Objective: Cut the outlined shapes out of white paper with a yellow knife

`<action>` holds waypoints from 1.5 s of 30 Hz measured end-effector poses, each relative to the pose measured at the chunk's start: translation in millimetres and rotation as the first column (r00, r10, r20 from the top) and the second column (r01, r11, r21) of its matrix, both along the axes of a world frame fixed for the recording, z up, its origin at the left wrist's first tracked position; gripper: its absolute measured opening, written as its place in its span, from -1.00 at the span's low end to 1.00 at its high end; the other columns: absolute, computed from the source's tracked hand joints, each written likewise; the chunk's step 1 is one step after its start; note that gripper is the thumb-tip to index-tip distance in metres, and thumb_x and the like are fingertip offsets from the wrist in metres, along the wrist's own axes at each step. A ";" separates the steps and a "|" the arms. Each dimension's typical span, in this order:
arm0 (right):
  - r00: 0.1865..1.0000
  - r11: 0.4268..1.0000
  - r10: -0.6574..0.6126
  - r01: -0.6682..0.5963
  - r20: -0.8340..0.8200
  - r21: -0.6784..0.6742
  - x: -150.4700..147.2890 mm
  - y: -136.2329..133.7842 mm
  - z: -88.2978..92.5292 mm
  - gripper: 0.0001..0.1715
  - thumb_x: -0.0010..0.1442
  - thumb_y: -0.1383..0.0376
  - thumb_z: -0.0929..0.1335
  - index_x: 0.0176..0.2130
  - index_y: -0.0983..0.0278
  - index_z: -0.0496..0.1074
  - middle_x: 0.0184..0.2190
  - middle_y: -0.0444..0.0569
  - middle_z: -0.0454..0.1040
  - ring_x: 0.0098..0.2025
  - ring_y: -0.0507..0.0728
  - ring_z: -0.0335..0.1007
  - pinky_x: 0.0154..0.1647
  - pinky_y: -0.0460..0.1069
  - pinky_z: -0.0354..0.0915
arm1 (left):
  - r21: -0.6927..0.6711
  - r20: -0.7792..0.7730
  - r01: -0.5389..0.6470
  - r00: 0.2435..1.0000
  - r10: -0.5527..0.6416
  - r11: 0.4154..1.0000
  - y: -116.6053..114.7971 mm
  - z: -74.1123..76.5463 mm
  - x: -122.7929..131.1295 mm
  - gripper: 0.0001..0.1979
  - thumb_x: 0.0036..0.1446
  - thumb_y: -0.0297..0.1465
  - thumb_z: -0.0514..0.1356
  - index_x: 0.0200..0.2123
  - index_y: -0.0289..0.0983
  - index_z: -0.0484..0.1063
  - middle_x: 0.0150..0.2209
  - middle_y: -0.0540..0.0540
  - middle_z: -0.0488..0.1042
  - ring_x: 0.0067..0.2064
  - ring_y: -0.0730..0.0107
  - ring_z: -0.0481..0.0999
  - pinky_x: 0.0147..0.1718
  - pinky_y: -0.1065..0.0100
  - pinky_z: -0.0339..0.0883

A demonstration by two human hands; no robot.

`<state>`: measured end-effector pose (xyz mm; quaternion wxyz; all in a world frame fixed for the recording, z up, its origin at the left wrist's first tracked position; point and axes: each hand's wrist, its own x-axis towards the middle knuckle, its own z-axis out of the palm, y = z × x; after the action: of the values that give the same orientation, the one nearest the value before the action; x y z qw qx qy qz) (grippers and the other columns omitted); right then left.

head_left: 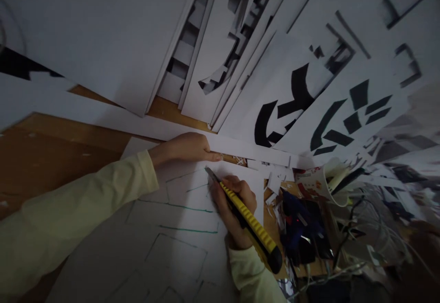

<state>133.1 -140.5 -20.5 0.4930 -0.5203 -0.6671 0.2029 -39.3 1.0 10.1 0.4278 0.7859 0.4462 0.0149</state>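
Clamping a yellow knife (254, 223) in the closed right hand (226, 211), with its blade near the far edge of a white sheet (185, 252) marked with green lines. Resting the curled left hand (187, 148) on that same edge; cannot tell whether gripping anything. Bounded just beyond by a long white strip (247, 149) and cut-out boards (275, 74). Crowded on the right by paper scraps (275, 181), a dark blue tool (297, 218), a paper cup (311, 181) and tangled wires (376, 220).
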 end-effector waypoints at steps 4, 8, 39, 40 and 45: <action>1.000 1.000 0.018 -0.018 -0.022 0.008 2.0 -1.8 -5.4 -0.76 0.26 0.41 0.48 -0.28 0.18 0.35 -0.40 -0.21 0.47 -0.39 0.01 0.43 -0.37 -0.10 0.36 | 0.025 -0.003 0.016 1.000 -0.016 1.000 -0.9 1.4 0.5 -0.34 0.27 0.11 0.12 -0.69 -0.23 0.15 -0.68 0.05 0.10 -0.57 0.47 0.13 -0.45 0.30 -0.08; 0.998 0.997 -0.053 0.055 -0.037 0.053 0.1 -4.1 -11.2 -0.82 0.28 0.36 0.49 -0.22 0.19 0.41 -0.32 -0.16 0.55 -0.36 0.01 0.51 -0.34 -0.09 0.43 | 0.050 -0.011 0.016 1.000 -0.015 0.999 -1.0 0.8 0.4 -0.35 0.27 0.11 0.10 -0.68 -0.23 0.18 -0.68 0.07 0.10 -0.57 0.47 0.15 -0.46 0.32 -0.05; 1.000 1.000 -0.008 0.008 0.007 -0.020 -8.5 4.9 5.9 -0.75 0.29 0.33 0.45 -0.35 0.18 0.30 -0.47 -0.22 0.40 -0.49 0.00 0.34 -0.45 -0.09 0.31 | 0.065 -0.050 0.004 0.999 -0.001 0.998 -0.9 4.3 1.3 -0.37 0.26 0.09 0.12 -0.65 -0.26 0.35 -0.67 0.09 0.08 -0.54 0.46 0.13 -0.39 0.32 -0.02; 1.000 1.000 -0.013 0.013 0.013 -0.018 -8.9 5.3 5.4 -0.74 0.30 0.33 0.44 -0.36 0.18 0.30 -0.48 -0.22 0.39 -0.50 -0.01 0.33 -0.46 -0.09 0.30 | 0.063 -0.053 0.002 0.999 0.001 0.998 -1.2 4.7 1.3 -0.38 0.27 0.08 0.13 -0.64 -0.27 0.37 -0.67 0.09 0.08 -0.54 0.46 0.13 -0.39 0.32 -0.02; 1.000 0.999 -0.004 0.004 0.021 -0.038 -8.6 6.8 5.6 -0.75 0.29 0.33 0.46 -0.34 0.17 0.32 -0.49 -0.25 0.44 -0.53 -0.02 0.32 -0.49 -0.11 0.29 | 0.069 -0.039 -0.006 0.999 0.008 0.998 -2.2 5.8 2.1 -0.38 0.27 0.05 0.16 -0.68 -0.26 0.31 -0.68 0.06 0.11 -0.53 0.44 0.13 -0.40 0.31 -0.03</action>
<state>124.5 -133.7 -14.8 0.4764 -0.5331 -0.6672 0.2092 -37.2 -1.2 15.9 0.3915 0.7988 0.4565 0.0165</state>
